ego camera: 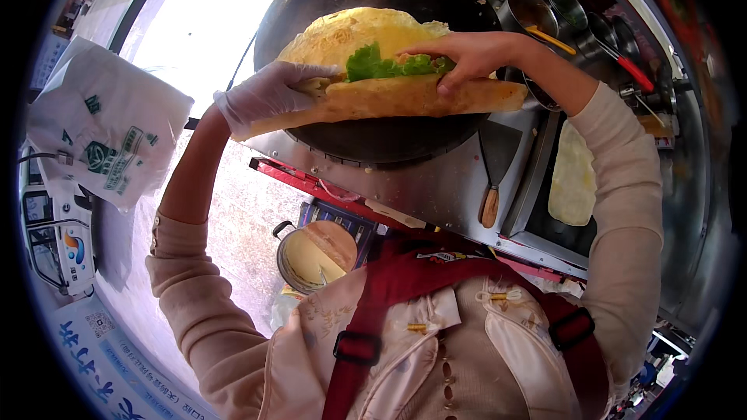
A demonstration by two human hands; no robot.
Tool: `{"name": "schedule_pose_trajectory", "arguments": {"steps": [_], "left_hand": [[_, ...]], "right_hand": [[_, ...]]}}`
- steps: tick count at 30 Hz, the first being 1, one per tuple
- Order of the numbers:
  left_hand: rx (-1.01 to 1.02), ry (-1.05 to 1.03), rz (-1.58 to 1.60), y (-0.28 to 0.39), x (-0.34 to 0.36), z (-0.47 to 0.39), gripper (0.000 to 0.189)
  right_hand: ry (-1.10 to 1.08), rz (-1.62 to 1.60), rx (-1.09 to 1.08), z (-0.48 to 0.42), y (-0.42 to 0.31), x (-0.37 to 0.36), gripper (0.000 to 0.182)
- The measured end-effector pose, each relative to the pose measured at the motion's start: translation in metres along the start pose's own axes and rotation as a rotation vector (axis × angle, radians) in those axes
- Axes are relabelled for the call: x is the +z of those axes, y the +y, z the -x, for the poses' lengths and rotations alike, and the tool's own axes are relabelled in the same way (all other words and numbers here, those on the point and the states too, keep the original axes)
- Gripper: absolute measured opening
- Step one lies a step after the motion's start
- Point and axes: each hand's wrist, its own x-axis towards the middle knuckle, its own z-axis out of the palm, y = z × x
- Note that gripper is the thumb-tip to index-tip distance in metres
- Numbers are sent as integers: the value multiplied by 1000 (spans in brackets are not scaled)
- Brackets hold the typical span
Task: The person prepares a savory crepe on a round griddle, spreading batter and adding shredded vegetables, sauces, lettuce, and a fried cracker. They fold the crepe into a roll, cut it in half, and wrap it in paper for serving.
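A large thin crepe (356, 26), golden and partly folded, is held up over a round dark griddle (379, 143). My left hand (274, 90), in a clear plastic glove, pinches the crepe's left end. Bare, my right hand (467, 61) grips the folded near edge, with the thumb on the front and fingers reaching over the filling. Green lettuce (370, 64) shows in the fold between my hands. Whatever else lies inside is mostly hidden. Right of the griddle's near side rests a wide metal scraper (496, 154) with a wooden handle.
Several metal bowls (528, 9) stand at the back right, some with utensils. A pale flat dough sheet (572, 178) lies on a dark plate at right. Below the counter sits a pot of batter (306, 254) with a wooden board. White plastic bags (111, 122) hang at left.
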Motion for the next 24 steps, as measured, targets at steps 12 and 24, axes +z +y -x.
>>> {"name": "schedule_pose_trajectory", "arguments": {"steps": [12, 24], "left_hand": [[288, 434, -782, -19, 9, -30, 63], [184, 399, -846, -12, 94, 32, 95]], "right_hand": [[401, 99, -92, 14, 37, 12, 55], [586, 554, -308, 36, 2, 103, 70]]}}
